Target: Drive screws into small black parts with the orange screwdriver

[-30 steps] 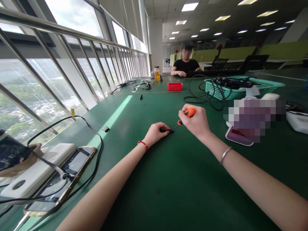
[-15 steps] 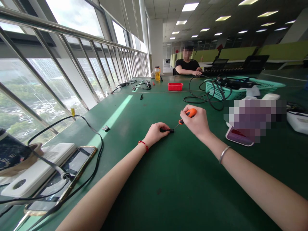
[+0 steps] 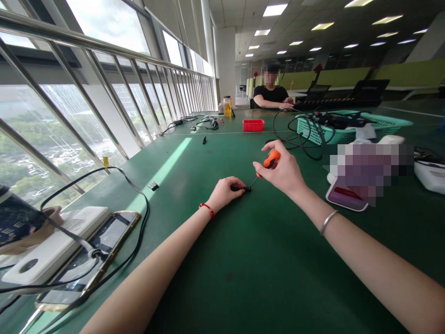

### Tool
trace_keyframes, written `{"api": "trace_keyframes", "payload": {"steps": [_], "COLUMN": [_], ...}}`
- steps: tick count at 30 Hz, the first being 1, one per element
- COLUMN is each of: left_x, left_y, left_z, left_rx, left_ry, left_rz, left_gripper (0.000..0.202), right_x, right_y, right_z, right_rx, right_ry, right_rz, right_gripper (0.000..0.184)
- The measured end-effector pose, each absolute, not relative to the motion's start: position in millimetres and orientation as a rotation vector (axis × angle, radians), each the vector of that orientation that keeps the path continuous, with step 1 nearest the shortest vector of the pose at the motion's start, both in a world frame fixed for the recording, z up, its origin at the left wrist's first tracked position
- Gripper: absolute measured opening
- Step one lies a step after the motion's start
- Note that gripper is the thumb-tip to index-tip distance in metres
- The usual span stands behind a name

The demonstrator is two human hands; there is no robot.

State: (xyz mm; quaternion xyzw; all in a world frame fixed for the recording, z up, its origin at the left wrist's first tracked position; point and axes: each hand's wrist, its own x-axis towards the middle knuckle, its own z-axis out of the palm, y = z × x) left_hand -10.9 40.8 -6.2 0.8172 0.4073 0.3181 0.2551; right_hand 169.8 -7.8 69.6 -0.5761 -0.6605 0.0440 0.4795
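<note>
**Small black part held, screwdriver applied, mid-frame**

A small black part point(image 3: 245, 189) is pinned on the green desk point(image 3: 264, 260) by left hand point(image 3: 225, 191), fingers closed on it. Orange-handled screwdriver point(image 3: 269, 162) is gripped by right hand point(image 3: 283, 172), tip set on the part.

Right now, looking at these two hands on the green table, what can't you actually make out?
- Small black part: head view, mostly hidden under the left hand; too small to identify.
- Orange-handled screwdriver: the right hand wraps most of its handle, and its tip is too small to see.
- Pixelated patch: blurred, covering part of the flat purple object.
- Black cable: cut off at the picture's left edge.
</note>
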Motion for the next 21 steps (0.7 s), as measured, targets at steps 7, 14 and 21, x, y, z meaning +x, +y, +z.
{"api": "trace_keyframes", "payload": {"steps": [7,14,21], "left_x": [-10.6,-10.1,-10.8], "left_y": [40.8,39.8,40.4], "left_z": [-5.9,-5.0,-5.4], "left_rx": [2.227,2.229,2.243], "left_ry": [1.114,1.118,1.127], "left_rz": [0.869,0.869,0.864], "left_gripper": [0.013,0.013,0.014], "right_x": [166.7,171.8,168.9], "right_y": [-10.5,-7.4,-10.2], "right_z": [71.6,72.4,73.7], "right_rx": [-1.390,-1.376,-1.441], "right_ry": [-1.636,-1.670,-1.604], "right_rz": [0.140,0.102,0.079], "right_gripper": [0.022,0.052,0.024]}}
